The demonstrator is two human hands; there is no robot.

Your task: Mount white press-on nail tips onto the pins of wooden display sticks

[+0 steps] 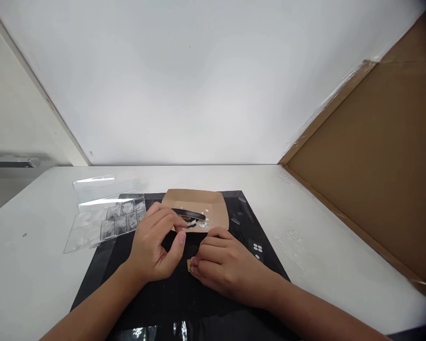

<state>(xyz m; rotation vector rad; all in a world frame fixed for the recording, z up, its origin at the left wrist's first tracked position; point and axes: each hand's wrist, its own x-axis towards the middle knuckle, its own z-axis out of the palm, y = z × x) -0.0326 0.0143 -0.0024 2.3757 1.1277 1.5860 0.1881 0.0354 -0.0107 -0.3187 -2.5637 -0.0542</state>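
Note:
My right hand (pixel 225 266) rests low over the black mat (pixel 156 303). Its fingers are curled closed around a small yellowish-brown piece (pixel 189 265), of which only one end shows. To its left, my left hand (pixel 159 244) hovers by the near edge of a brown paper tray (pixel 218 208), thumb and fingers apart, with nothing visible in them. Inside the tray lies a dark curved nail file (pixel 191 214), partly behind my left fingers. Small white bits (pixel 202 224) are scattered around the file.
A clear compartment box (pixel 106 222) with its lid raised stands at the left, holding pale pieces. White oval tabs (pixel 257 247) lie right of my right hand. Clear slivers (pixel 235 221) sit on the mat's right side. A cardboard panel (pixel 376 166) borders the white table's right.

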